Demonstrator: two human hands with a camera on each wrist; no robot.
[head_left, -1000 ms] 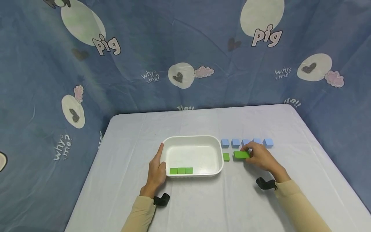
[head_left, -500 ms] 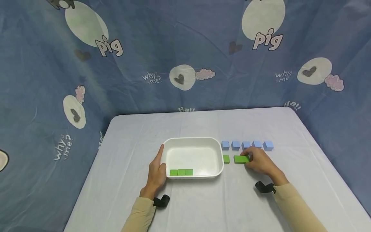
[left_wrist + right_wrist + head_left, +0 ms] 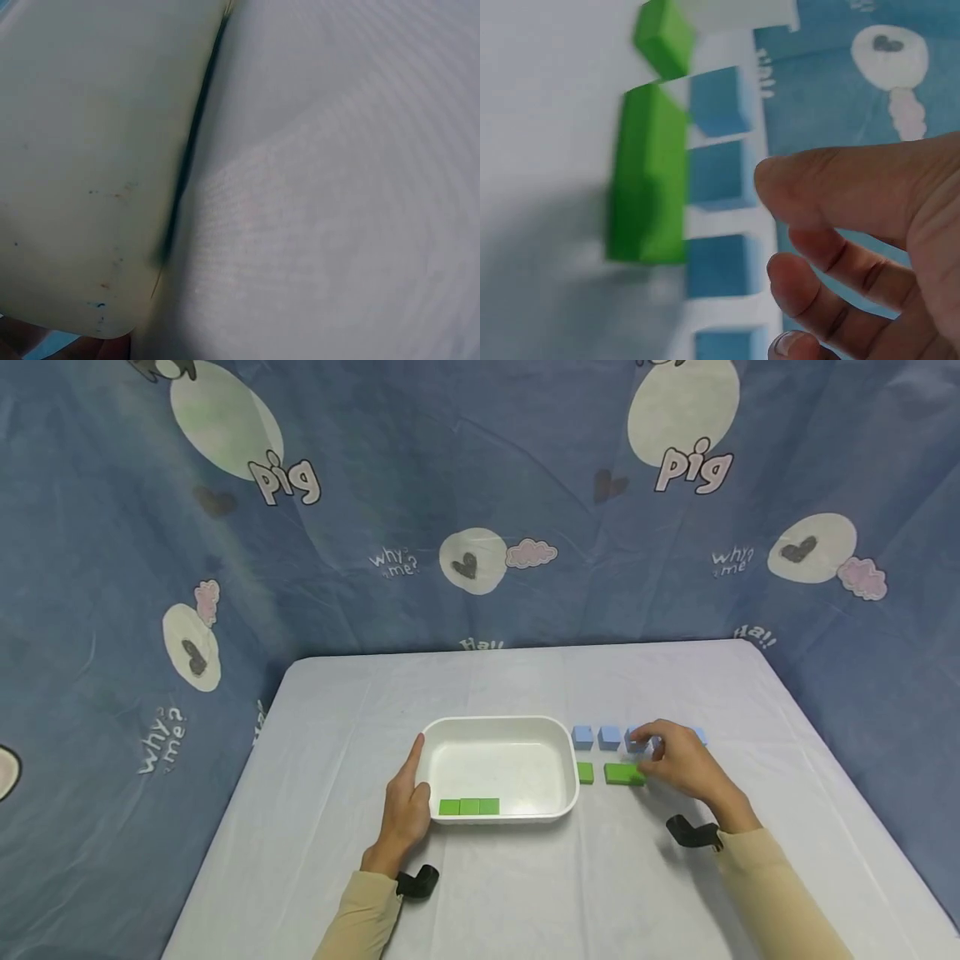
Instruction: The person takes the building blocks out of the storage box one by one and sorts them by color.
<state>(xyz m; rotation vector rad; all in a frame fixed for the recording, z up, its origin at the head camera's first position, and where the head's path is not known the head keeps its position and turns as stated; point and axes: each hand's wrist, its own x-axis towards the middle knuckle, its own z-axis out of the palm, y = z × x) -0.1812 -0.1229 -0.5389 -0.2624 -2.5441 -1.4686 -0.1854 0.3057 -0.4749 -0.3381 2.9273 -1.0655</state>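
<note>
Beside the white tray (image 3: 498,764), my left hand (image 3: 405,814) holds its left rim, the index finger straight along the edge. Three green squares (image 3: 469,807) lie in the tray along its front wall. Over the blocks on the right, my right hand (image 3: 686,766) is raised with thumb and fingers apart and nothing between them. Below its fingertips a long green block (image 3: 621,774) lies on the table, also seen in the right wrist view, where the fingers (image 3: 840,184) stand off to its right. A short green block (image 3: 586,772) sits between it and the tray.
A row of several blue cubes (image 3: 582,737) runs behind the green blocks, partly hidden by the right hand. A white cloth covers the table (image 3: 510,893). Its far edge meets a blue printed curtain (image 3: 480,468).
The right hand lowered the long green block onto the table, let it go and lifted slightly off it. The left hand has stayed at the tray.
</note>
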